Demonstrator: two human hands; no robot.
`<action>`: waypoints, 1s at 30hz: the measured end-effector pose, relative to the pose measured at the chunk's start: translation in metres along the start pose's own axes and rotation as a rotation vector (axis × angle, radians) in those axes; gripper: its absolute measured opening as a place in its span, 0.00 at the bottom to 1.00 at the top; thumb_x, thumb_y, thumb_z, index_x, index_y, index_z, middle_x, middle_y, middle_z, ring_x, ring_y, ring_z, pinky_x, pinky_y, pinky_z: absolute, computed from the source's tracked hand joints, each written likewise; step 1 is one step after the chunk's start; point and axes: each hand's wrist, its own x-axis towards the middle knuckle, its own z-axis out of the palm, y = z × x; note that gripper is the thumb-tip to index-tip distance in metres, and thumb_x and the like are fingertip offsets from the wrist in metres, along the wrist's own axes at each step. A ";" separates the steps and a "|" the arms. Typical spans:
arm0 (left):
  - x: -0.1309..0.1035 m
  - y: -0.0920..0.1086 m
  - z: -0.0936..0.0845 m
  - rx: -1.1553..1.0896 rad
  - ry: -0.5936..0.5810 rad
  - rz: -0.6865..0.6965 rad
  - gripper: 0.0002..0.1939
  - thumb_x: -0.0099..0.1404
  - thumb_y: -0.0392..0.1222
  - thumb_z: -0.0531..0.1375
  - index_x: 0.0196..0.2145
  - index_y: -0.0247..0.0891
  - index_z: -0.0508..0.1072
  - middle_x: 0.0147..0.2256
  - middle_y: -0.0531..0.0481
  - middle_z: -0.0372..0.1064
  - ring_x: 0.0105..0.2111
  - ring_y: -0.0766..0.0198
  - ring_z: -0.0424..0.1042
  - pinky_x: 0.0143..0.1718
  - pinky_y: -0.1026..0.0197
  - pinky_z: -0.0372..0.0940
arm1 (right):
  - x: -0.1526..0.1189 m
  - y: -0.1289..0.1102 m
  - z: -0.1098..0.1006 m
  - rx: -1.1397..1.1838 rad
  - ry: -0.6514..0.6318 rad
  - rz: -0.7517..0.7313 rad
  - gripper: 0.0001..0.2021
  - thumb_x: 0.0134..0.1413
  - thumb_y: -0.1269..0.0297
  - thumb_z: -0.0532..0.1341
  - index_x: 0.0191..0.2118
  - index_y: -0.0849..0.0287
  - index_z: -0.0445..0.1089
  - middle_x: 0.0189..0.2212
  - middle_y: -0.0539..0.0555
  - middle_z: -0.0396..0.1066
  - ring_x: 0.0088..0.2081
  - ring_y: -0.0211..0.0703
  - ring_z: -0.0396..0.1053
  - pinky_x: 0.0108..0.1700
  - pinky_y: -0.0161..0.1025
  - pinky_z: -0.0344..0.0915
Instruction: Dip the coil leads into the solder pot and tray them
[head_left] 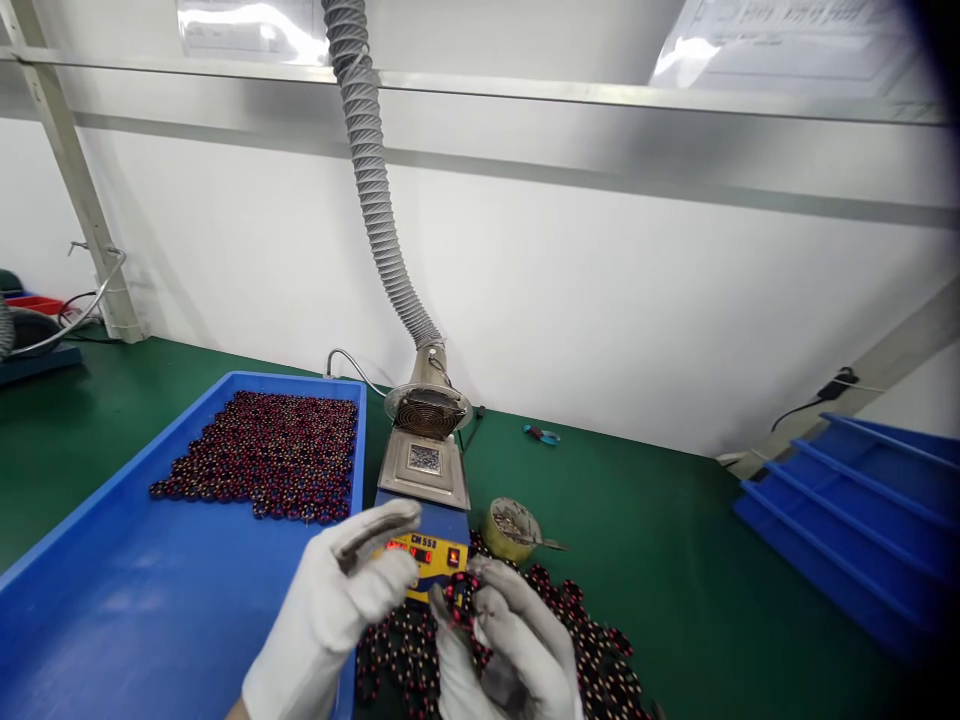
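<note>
My right hand (517, 640), in a white glove with grey-stained fingertips, is closed on a small black ring with pink marks (459, 596), which looks like a wound coil. Thumb and fingers pinch it from either side. My left hand (341, 585), also gloved, is raised over the tray's right edge with thumb and fingers bent but apart; nothing shows between them. Just ahead of both hands stands a blue and yellow heated unit marked CM 550 (435, 555), with a silvery square pool (425, 458) in its metal top. Many similar loose rings (600, 660) lie around and beneath my right hand.
On the left, a blue tray (187, 570) holds tightly packed rings (277, 450). A grey exhaust hose (375, 190) ends in a hood behind the heated unit. Right of it are a small metal cup (501, 545) and blue-handled cutters (541, 435). Stacked blue trays (847, 520) lean at far right.
</note>
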 end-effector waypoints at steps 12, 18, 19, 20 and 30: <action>-0.005 -0.003 -0.002 -0.015 0.106 0.047 0.12 0.41 0.35 0.66 0.29 0.37 0.77 0.31 0.46 0.75 0.31 0.58 0.73 0.32 0.63 0.69 | -0.001 -0.005 -0.001 -0.003 -0.073 -0.066 0.27 0.43 0.82 0.61 0.47 0.45 0.66 0.43 0.54 0.69 0.43 0.52 0.69 0.43 0.55 0.69; -0.006 0.005 0.003 0.015 -0.111 -0.133 0.10 0.46 0.38 0.66 0.30 0.37 0.76 0.29 0.49 0.75 0.29 0.64 0.72 0.32 0.68 0.67 | -0.004 -0.006 -0.008 -0.021 -0.193 -0.038 0.26 0.43 0.80 0.63 0.47 0.45 0.66 0.43 0.54 0.70 0.45 0.55 0.70 0.45 0.58 0.68; -0.006 0.002 0.002 -0.020 -0.122 -0.140 0.10 0.47 0.39 0.67 0.30 0.37 0.76 0.29 0.49 0.75 0.29 0.65 0.72 0.33 0.69 0.67 | -0.005 -0.006 -0.008 -0.026 -0.177 -0.041 0.27 0.43 0.81 0.62 0.48 0.44 0.66 0.43 0.53 0.70 0.45 0.55 0.70 0.45 0.57 0.68; -0.005 -0.001 0.002 -0.059 -0.114 -0.137 0.11 0.47 0.40 0.67 0.31 0.37 0.76 0.29 0.49 0.75 0.30 0.65 0.72 0.33 0.69 0.67 | -0.005 -0.006 -0.006 -0.027 -0.159 -0.042 0.29 0.42 0.82 0.62 0.48 0.44 0.66 0.43 0.53 0.70 0.45 0.54 0.69 0.45 0.57 0.68; -0.006 -0.002 -0.020 -0.091 0.290 0.080 0.17 0.46 0.47 0.70 0.35 0.41 0.76 0.34 0.51 0.76 0.34 0.62 0.74 0.37 0.68 0.69 | 0.000 -0.014 0.007 0.164 -0.060 0.161 0.20 0.44 0.79 0.62 0.43 0.52 0.66 0.41 0.56 0.68 0.41 0.47 0.70 0.38 0.44 0.72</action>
